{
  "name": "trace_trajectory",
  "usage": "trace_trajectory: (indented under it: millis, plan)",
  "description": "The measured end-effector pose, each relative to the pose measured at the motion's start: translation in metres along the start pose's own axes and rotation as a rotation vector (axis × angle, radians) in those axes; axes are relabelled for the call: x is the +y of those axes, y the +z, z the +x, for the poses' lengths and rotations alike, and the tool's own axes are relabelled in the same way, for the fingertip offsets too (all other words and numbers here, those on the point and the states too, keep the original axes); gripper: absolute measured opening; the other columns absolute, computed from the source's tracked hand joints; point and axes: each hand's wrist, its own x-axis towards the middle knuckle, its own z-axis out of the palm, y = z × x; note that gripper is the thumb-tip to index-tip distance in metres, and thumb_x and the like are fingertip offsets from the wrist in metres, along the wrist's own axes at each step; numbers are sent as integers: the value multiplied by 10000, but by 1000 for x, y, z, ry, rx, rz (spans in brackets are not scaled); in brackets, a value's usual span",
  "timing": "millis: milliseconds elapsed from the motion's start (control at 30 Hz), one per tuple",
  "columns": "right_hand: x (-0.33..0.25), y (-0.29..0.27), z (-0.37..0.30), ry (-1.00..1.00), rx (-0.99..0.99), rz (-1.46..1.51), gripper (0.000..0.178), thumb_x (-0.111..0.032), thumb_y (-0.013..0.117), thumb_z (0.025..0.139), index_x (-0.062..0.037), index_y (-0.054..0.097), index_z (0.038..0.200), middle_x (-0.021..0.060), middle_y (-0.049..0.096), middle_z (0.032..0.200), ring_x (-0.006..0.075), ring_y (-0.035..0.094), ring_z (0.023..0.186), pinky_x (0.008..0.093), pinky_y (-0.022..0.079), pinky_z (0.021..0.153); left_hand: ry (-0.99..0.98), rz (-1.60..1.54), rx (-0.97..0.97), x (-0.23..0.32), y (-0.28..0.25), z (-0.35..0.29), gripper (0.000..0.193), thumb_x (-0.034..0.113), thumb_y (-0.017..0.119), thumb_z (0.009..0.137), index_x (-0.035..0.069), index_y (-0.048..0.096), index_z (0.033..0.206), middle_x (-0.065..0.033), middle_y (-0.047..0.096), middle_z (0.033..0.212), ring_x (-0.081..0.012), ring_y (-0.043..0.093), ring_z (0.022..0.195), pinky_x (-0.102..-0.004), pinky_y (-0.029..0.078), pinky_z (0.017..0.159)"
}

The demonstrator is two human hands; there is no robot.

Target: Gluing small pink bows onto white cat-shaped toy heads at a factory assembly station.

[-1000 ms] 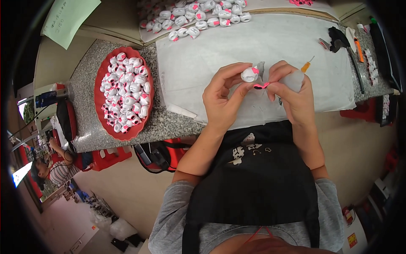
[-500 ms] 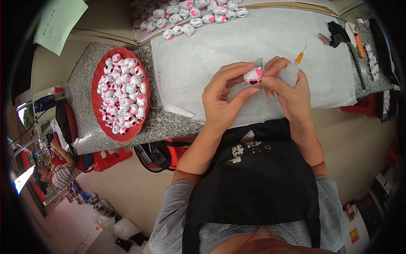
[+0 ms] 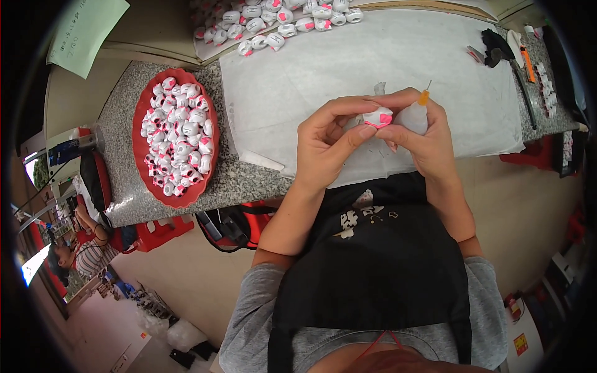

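My left hand (image 3: 318, 146) pinches a small white bead-like piece (image 3: 378, 117) with a pink bow-like patch, its fingers curled round the far side. My right hand (image 3: 434, 146) has its thumb and fingertips at the right side of the same piece. In that hand's grip is also a translucent squeeze bottle (image 3: 411, 118), its orange needle tip (image 3: 424, 97) pointing up and away from the piece. Both hands are above the white sheet (image 3: 280, 93) near its front edge. A small grey scrap (image 3: 380, 88) shows just beyond the fingers.
To the left stands a red scalloped tray (image 3: 165, 199) heaped with similar pieces. More pieces (image 3: 255, 25) lie in rows at the sheet's far left. A black cloth-like item (image 3: 497, 46) and an orange-handled tool (image 3: 528, 65) lie right. Another person (image 3: 90, 248) sits far left.
The piece has turned in my fingers, so its pink bow patch now faces up and the dark-centred opening is hidden. My right hand and the bottle have shifted slightly left.
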Motion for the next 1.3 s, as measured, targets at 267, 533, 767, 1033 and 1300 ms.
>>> trace_trajectory:
  millis: [267,533,767,1033,1300]
  plan:
    - [2,-4,-2,-7,-18,29,254,7,628,609,16,535,845,78,545,760,87,480,565,188,355,433,58,66,-59,-1,-2,1,221,-44,541,700,-35,514,920,-126,538,909,-177,504,872,-274,398,761]
    - [3,-3,-2,10,8,40,268,11,599,632,29,518,887,67,531,705,79,457,520,188,348,431,-36,82,17,0,2,-1,227,-15,531,726,-42,506,950,-114,535,938,-157,504,875,-266,385,791]
    - [5,-1,-2,-5,41,28,261,28,549,651,31,515,909,59,522,681,79,452,505,186,343,432,-37,144,54,1,3,-2,231,-18,537,720,-36,511,948,-112,539,937,-153,505,877,-263,385,793]
    - [5,-3,-2,23,-7,68,266,-1,554,654,29,508,914,64,526,688,82,454,505,192,345,428,-31,4,27,0,3,1,226,-21,555,705,-39,511,926,-103,544,903,-151,513,849,-257,392,776]
    - [4,0,-4,56,-12,77,254,-24,561,654,33,509,896,84,533,690,94,463,508,196,350,423,-76,-4,39,1,1,-2,223,-11,572,698,-40,505,908,-108,543,874,-144,515,825,-243,426,714]
